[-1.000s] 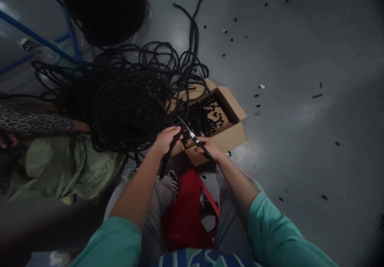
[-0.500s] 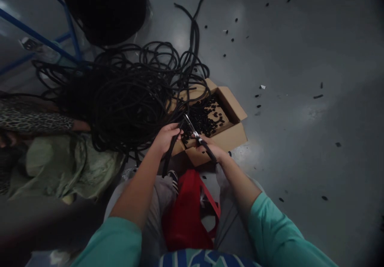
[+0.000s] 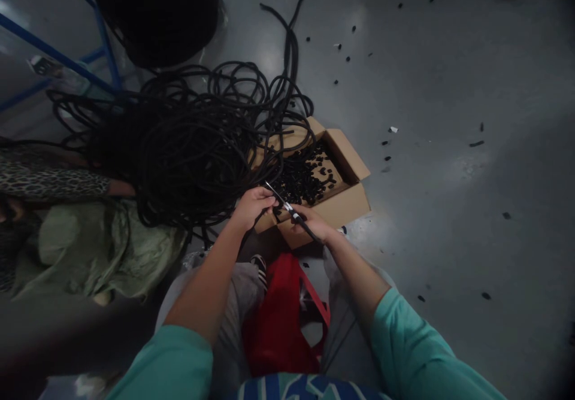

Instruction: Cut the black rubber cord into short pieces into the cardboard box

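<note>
My left hand [image 3: 254, 207] is closed on a black cord [image 3: 248, 235], near the front left edge of an open cardboard box [image 3: 344, 208]. My right hand [image 3: 314, 223] grips scissors [image 3: 293, 213] with black handles, their metal blades pointing up and left to the fingertips of my left hand. Many short black cut pieces [image 3: 305, 178] lie in the box. A big tangle of black cord [image 3: 188, 142] spreads left of the box, and some strands cross its left side.
A large black roll [image 3: 157, 11] and a blue metal frame [image 3: 105, 41] stand at the upper left. Another person's patterned sleeve [image 3: 54, 175] is at the left by green cloth [image 3: 108, 244]. A red stool [image 3: 278, 322] is between my legs. Small scraps dot the grey floor [image 3: 449, 208].
The scissors have tilted further left, and their blades have moved down and left to my left fingertips. My left hand has turned slightly, with less of the cord showing.
</note>
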`<state>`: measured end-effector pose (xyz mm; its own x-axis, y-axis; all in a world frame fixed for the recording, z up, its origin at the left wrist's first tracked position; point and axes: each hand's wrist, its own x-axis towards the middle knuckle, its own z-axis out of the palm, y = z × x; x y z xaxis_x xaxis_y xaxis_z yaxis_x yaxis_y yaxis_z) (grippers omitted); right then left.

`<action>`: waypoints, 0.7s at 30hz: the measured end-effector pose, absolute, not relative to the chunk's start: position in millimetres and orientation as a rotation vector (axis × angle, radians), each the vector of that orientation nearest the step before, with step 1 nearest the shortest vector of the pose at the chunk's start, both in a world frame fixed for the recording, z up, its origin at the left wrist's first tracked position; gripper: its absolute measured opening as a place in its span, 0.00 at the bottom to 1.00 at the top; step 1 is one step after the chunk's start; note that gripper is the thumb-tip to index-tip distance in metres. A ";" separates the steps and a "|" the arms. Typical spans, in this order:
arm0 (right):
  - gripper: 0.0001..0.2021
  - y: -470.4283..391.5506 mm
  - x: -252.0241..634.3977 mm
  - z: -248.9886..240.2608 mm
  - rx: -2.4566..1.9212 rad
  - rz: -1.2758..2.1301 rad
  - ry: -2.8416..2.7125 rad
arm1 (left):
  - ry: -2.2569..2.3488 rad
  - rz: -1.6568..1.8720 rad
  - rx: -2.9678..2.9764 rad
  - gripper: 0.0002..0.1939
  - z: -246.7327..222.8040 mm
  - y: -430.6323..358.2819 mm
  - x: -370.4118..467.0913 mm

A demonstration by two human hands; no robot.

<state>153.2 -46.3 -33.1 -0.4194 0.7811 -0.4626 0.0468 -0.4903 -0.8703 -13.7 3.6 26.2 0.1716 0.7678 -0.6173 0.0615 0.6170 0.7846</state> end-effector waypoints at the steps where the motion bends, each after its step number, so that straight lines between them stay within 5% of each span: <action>1: 0.28 -46.0 153.1 -31.7 -1.286 1.948 -1.185 | 1.316 0.584 0.792 0.05 25.9 3.8 -14.6; 21: 0.19 -46.7 147.9 -28.0 -1.325 1.815 -1.177 | 1.329 0.577 0.863 0.08 22.7 8.1 -21.8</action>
